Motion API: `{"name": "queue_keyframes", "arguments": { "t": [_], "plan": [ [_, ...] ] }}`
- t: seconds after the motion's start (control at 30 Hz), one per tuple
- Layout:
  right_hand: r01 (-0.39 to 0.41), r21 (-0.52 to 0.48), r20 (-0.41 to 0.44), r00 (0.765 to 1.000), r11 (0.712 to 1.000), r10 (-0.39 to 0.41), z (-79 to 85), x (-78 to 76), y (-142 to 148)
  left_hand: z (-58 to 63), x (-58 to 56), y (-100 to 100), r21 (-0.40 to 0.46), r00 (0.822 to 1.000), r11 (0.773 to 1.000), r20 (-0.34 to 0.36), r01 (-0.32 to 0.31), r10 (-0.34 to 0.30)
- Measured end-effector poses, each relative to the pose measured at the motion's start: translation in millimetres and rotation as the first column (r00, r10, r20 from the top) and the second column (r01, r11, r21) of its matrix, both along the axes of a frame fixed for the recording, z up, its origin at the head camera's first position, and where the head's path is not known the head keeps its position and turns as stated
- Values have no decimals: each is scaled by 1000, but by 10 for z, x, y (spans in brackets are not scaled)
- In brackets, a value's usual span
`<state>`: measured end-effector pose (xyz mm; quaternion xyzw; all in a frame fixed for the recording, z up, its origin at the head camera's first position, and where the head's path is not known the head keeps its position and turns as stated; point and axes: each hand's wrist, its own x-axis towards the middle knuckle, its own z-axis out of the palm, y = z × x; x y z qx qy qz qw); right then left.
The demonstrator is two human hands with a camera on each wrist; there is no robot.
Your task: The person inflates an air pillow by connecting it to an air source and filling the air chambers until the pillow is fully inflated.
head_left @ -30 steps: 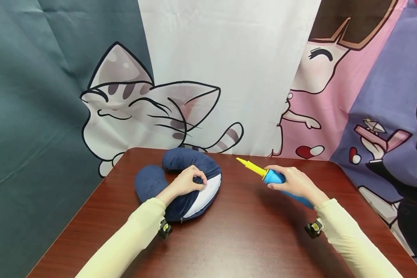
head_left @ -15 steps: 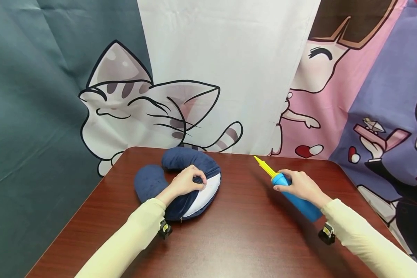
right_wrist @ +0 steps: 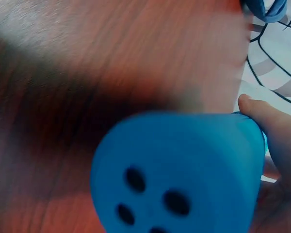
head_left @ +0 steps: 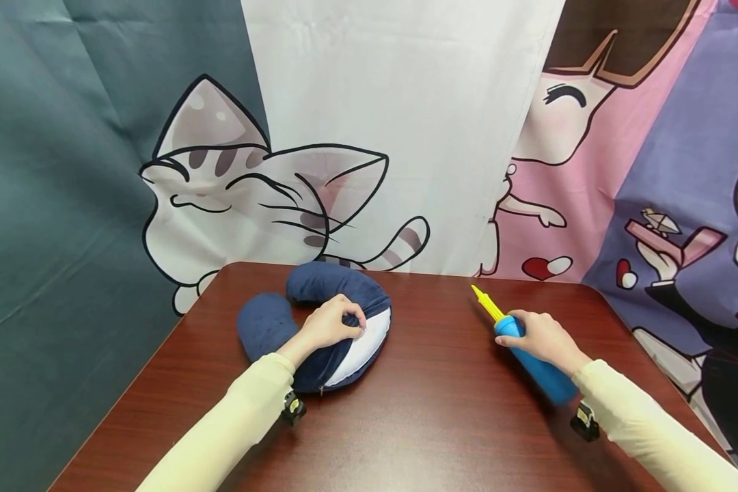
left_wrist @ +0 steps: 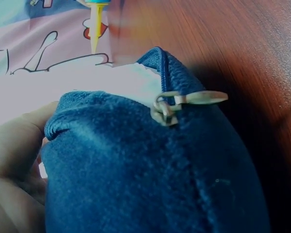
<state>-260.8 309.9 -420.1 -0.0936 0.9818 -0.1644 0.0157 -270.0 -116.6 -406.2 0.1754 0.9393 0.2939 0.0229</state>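
Observation:
A navy U-shaped neck pillow (head_left: 263,321) lies at the table's left, its plush cover unzipped along the outer side so that the white inner (head_left: 369,342) shows. My left hand (head_left: 329,321) pinches the edge of the cover beside that opening. Close up in the left wrist view, a metal zipper pull (left_wrist: 201,97) hangs at the end of the gap. My right hand (head_left: 544,338) grips a blue hand air pump (head_left: 544,374) near its yellow nozzle (head_left: 487,303), which points away and left. The pump's base (right_wrist: 153,158), with several dark holes, faces the right wrist camera.
The brown wooden table (head_left: 430,424) runs back to a cartoon-printed cloth (head_left: 406,102) that hangs behind it. Small black wrist cameras hang under both wrists, the left camera (head_left: 293,408) close to the pillow's near edge.
My right hand has moved the pump right and down toward the table, and its nozzle has swung to point farther away. The left hand and the pillow stay put.

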Motion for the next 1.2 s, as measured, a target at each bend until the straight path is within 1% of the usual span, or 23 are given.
{"name": "queue_keyframes", "arguments": {
  "t": [0.2, 0.4, 0.57, 0.77, 1.03, 1.1, 1.2],
  "plan": [
    [37, 13, 65, 997, 999, -38, -76, 15, 55, 0, 2, 9, 0, 1000, 1000, 0, 1, -1],
    [35, 25, 69, 997, 999, -37, -121, 67, 57, 10, 16, 14, 3, 1000, 1000, 0, -1, 1],
    [37, 29, 69, 997, 999, -39, -166, 82, 61, 7, 20, 14, -1, 1000, 1000, -4, -2, 2],
    [28, 35, 73, 997, 999, -30, -141, 104, 52, 1, 18, 9, -2, 1000, 1000, -1, 1, -1],
    [-12, 51, 74, 997, 999, 8, -71, 120, 59, -1, 19, 7, -4, 1000, 1000, -5, -1, 1],
    [-19, 60, 83, 996, 998, 14, -46, 128, 66, -1, 24, 8, -3, 1000, 1000, -4, -4, 4],
    [-34, 68, 123, 992, 997, 26, 2, 146, 79, -4, 30, 7, 1, 1000, 1000, 0, -5, 5]
  ]
}}
